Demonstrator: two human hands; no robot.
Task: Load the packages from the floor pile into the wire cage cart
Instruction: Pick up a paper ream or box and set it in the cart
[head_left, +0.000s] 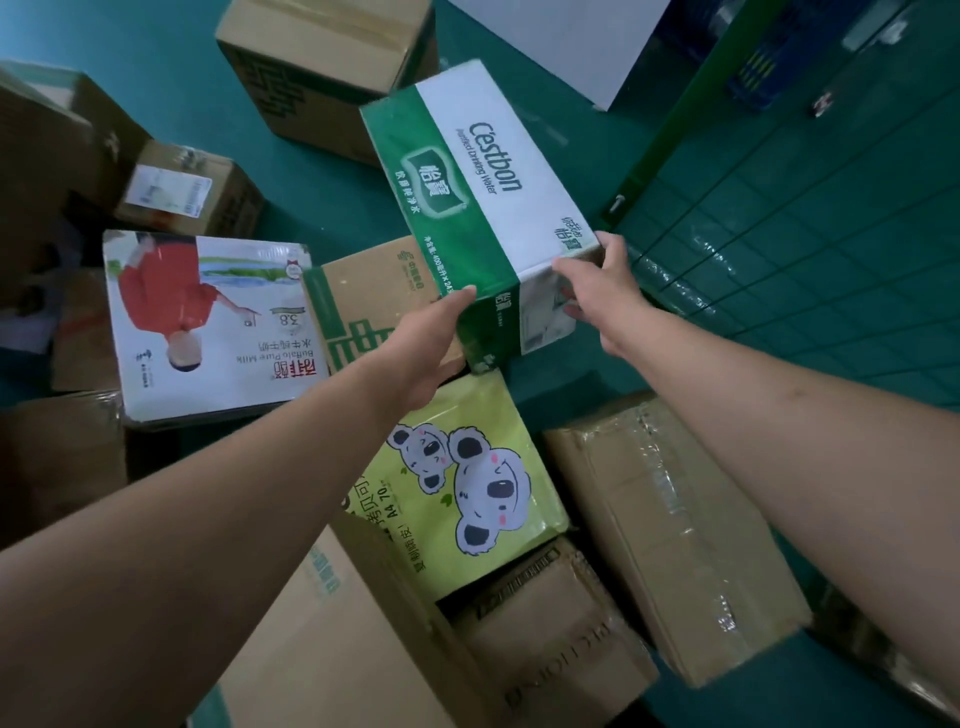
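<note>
Both hands hold the green-and-white water carton (483, 208) by its near end, lifted at a tilt above the floor pile. The left hand (421, 353) cups the carton's lower left corner: its fingers (457, 300) reach along the green side face, thumb pressed near the edge, the rest hidden under the box. The right hand (605, 291) clamps the right corner, thumb on the top edge and fingers (571, 309) curled over the end face, touching a white label there.

Both forearms stretch forward and converge on the carton, bare and nearly straight, the right one crossing above a taped brown box (675, 530).

Beneath the carton lie a brown box with green print (374, 306), a yellow-green koala pack (467, 499) and a milk carton picturing a figure in red (208, 322), packed edge to edge. The wire cage cart (810, 218) stands just to the right, its green mesh panel close to the carton's right corner. A strip of bare teal floor (571, 119) lies beyond the carton's far end.
</note>
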